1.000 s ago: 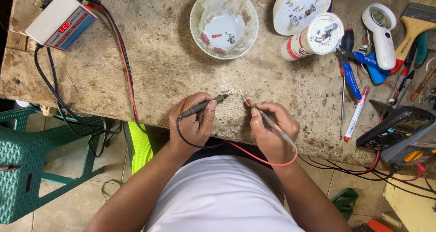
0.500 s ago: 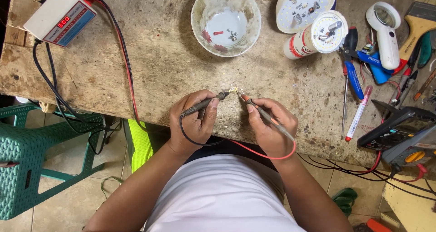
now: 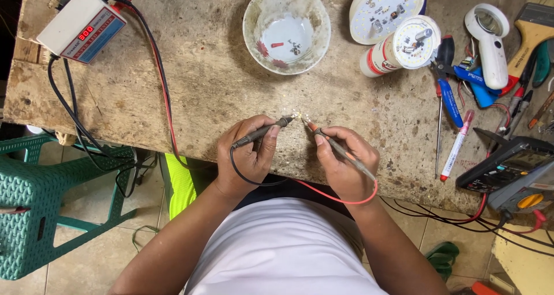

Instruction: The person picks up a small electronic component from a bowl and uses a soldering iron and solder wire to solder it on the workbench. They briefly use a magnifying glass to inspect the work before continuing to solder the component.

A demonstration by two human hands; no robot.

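At the far left, a green plastic stool stands on the tiled floor beside my counter, a rough, stained slab. On the counter's left corner sits a white power supply box with a red lit display; a black cable drops from it over the edge, and a red and black pair of leads runs from it across the top toward me. Near the middle, at the back, stands a flowered bowl with a few small parts in it.

My left hand is clenched around a dark probe, tip pointing right. Just beside that tip lies a tiny cluster of yellow lamp chips on the counter, near its front edge. My right hand grasps a red-tipped probe, tip pointing left at the same cluster; whether either tip touches it I cannot tell. A red wire loops below my right wrist.

Further right lie a round white lamp board, a lamp bulb with its cover off, a blue-handled screwdriver, a white marker pen, a white magnifier, a paintbrush and, at the edge, a dark meter.
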